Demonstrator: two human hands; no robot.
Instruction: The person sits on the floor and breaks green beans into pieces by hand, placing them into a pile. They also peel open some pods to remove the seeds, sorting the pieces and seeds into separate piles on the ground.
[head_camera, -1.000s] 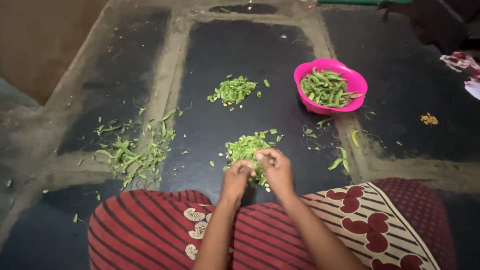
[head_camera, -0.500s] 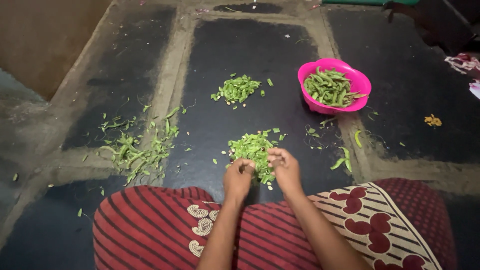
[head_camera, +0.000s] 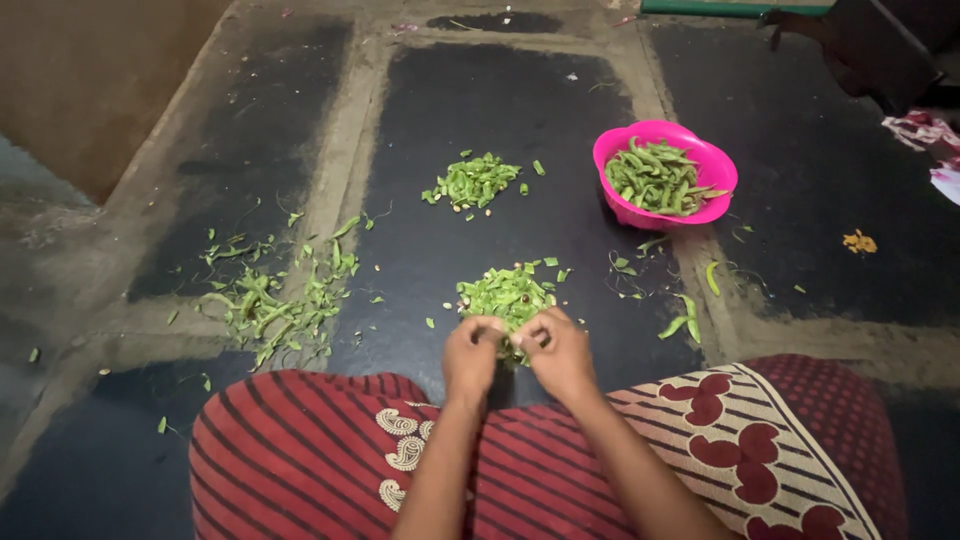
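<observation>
My left hand (head_camera: 472, 352) and my right hand (head_camera: 556, 350) are close together just above my lap, fingertips pinched on a small green bean piece (head_camera: 508, 338) between them. Right beyond the fingers lies a heap of cut green bean pieces (head_camera: 508, 291) on the dark floor. A second, smaller heap of cut pieces (head_camera: 472, 182) lies farther away. A pink bowl (head_camera: 712, 165) holding whole green bean pods stands at the far right of the floor panel.
A scatter of bean strings and trimmings (head_camera: 272, 302) lies to the left. A few loose pods (head_camera: 684, 322) lie right of the near heap. My lap is covered by red striped cloth (head_camera: 300, 450). A yellow scrap (head_camera: 859, 241) lies far right.
Both hands have stayed together over the near heap, with the fingers working slightly. The view has shifted a little; nothing else moved.
</observation>
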